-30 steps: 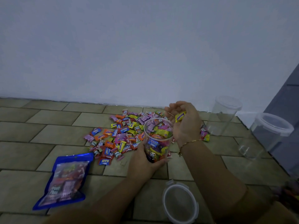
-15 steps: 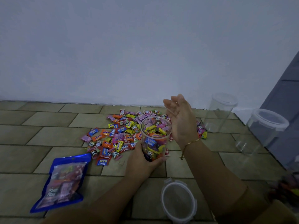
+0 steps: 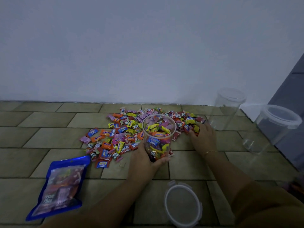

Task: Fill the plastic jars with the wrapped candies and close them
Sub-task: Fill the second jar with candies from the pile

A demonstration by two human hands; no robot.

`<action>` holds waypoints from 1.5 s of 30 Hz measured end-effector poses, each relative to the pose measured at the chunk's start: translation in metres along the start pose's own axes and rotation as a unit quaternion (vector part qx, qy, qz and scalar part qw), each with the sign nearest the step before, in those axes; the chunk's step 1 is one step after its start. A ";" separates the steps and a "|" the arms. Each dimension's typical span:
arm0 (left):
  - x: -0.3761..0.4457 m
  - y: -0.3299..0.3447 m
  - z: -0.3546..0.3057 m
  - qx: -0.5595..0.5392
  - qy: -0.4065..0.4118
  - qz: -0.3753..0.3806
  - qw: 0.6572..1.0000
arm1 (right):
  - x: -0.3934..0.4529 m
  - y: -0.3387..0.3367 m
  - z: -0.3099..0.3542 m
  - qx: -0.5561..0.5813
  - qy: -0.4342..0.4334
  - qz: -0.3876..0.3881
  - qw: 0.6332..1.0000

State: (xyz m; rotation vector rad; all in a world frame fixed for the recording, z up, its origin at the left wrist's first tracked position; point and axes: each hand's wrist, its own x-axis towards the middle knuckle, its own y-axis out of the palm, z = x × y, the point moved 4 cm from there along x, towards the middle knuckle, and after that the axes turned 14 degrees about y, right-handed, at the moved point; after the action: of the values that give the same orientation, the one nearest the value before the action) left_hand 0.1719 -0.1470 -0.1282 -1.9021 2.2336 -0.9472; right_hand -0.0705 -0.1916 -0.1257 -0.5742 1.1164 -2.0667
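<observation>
Head view: at frame centre the left hand (image 3: 144,159) grips the nearly full jar (image 3: 158,137) while the right hand (image 3: 201,134) curls on candies (image 3: 115,139) — overfilling could block closing

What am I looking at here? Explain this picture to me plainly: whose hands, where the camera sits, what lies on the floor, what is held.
No machine: a person's bare hands, filmed by a camera on their head, looking down. The left hand grips an open jar, mostly full of wrapped candies. The right hand rests on the candy pile spread on the tiled floor, fingers curled over a few. Also there: a loose lid, a blue bag, and two empty lidded jars at right.
</observation>
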 end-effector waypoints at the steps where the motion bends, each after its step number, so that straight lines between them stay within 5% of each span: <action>1: 0.000 0.000 -0.001 0.002 0.001 -0.001 1.000 | 0.005 0.000 -0.002 -0.015 0.007 0.007 1.000; 10: 0.002 0.002 0.007 0.018 -0.002 0.003 1.000 | 0.022 0.014 -0.013 -0.097 0.032 0.081 0.992; 14: 0.003 0.003 0.006 0.020 0.001 0.003 1.000 | 0.019 0.017 -0.011 -0.132 0.008 0.039 0.990; 24: 0.003 0.003 0.010 0.025 0.010 -0.004 1.000 | -0.004 0.014 -0.008 -0.001 -0.108 -0.063 0.992; 28: 0.001 0.003 0.009 0.025 0.007 -0.005 1.000 | -0.022 0.013 -0.004 0.052 -0.113 -0.017 0.992; 33: 0.000 0.002 0.007 0.016 0.009 -0.004 1.000 | -0.044 0.006 0.000 0.143 0.001 0.061 0.988; 36: -0.002 0.001 0.007 0.009 0.009 0.001 1.000 | -0.055 0.001 0.006 0.393 0.134 0.142 0.898; 39: -0.002 0.001 0.006 0.010 0.005 0.005 1.000 | -0.069 -0.018 0.030 0.548 0.160 0.194 0.797; 45: -0.004 0.000 0.007 0.008 -0.001 0.009 1.000 | -0.092 -0.082 0.096 0.626 0.020 0.227 0.745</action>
State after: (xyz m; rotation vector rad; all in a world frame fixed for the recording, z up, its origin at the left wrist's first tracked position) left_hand 0.1756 -0.1463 -0.1350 -1.8734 2.2309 -0.9582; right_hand 0.0222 -0.1425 -0.0103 0.3980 -0.2844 -1.8500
